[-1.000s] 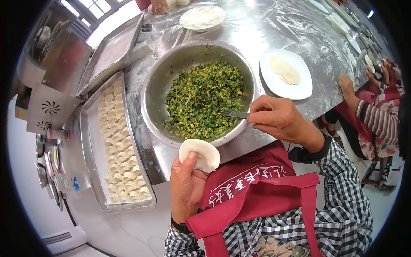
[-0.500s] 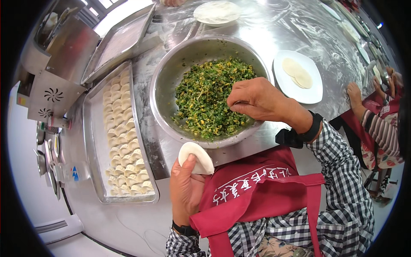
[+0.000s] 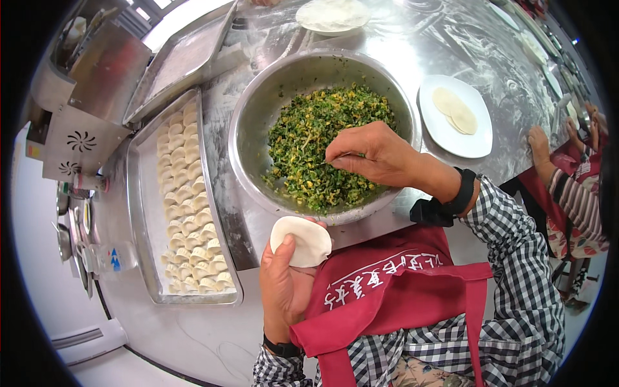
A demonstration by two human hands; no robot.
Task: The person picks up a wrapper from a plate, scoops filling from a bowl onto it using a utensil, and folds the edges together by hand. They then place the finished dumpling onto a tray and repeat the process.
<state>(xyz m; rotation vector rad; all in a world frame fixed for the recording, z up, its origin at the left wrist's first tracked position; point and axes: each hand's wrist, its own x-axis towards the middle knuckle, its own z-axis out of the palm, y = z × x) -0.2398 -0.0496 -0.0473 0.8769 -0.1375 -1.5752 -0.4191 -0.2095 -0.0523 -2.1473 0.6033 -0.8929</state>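
Note:
My left hand (image 3: 285,290) holds a round, pale dumpling wrapper (image 3: 308,240) by its edge, thumb on top and fingers beneath. The wrapper lies nearly flat, just in front of a large steel bowl (image 3: 240,138). Chopped green and yellow filling (image 3: 316,122) fills much of that bowl. Above the filling's right side, my right hand (image 3: 371,155) is closed in a pinch; a thin sliver shows at its fingertips, but what it grips is mostly hidden.
Left of the bowl, a metal tray (image 3: 145,258) bears rows of folded dumplings (image 3: 187,206). Another tray (image 3: 187,61) lies behind it. A white plate (image 3: 477,106) with wrappers (image 3: 456,111) stands at right. A flour-heaped plate (image 3: 332,14) sits beyond; co-workers' hands (image 3: 538,145) are at far right.
My right hand has shifted left and slightly lower over the filling. The wrapper in my left hand has flattened and turned more face-up.

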